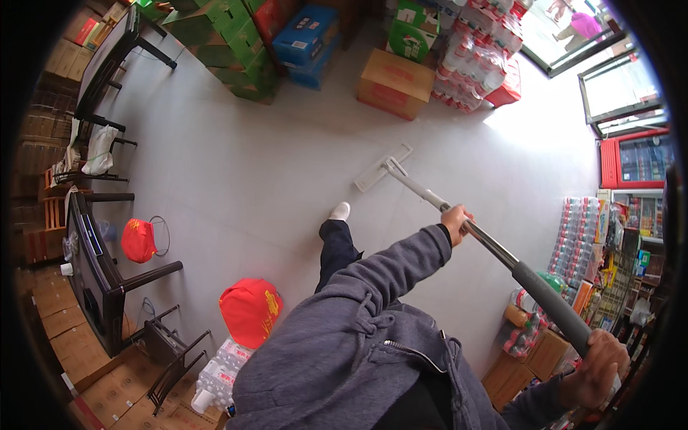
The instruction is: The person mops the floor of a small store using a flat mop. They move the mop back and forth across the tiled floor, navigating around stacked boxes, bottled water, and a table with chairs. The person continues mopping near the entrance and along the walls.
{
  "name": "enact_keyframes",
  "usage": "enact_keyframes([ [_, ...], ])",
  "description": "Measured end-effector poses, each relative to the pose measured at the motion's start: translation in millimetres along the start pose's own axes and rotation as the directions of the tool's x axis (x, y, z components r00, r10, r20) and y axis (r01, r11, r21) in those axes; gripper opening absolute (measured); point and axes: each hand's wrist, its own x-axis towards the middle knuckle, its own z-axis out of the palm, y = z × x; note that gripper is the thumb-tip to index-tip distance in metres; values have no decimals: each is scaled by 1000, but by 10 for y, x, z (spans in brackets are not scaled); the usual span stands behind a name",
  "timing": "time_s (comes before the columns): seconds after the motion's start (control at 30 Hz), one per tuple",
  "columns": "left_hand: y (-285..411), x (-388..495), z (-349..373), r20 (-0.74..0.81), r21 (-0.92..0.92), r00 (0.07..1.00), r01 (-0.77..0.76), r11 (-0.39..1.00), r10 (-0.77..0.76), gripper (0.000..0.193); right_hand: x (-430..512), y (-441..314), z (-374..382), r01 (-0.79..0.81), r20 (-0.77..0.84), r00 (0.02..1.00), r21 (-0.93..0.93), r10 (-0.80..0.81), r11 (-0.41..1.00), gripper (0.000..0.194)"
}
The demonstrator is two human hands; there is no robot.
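Observation:
A flat mop with a metal pole and a long dark grey foam grip slants across the view. My left hand is closed around the middle of the metal pole. Lower right, my right hand grips the top end of the handle. The pole runs up and left to a white-grey rectangular mop head, which lies flat on the smooth grey floor. My foot in a white shoe stands just below the mop head.
Green cartons, blue boxes, a brown carton and packed bottles stand ahead. Black-framed tables and red-covered stools are at left. Bottle packs and shelves line the right; people are outside the glass door.

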Motion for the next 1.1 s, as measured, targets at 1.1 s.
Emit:
enact_keyframes([
  [1.1, 3902, 991, -791, -115, 30, 953, -278, 960, 280, 10, 2203, 1575, 2477, -139, 223, 972, 299, 72, 944, 26],
])
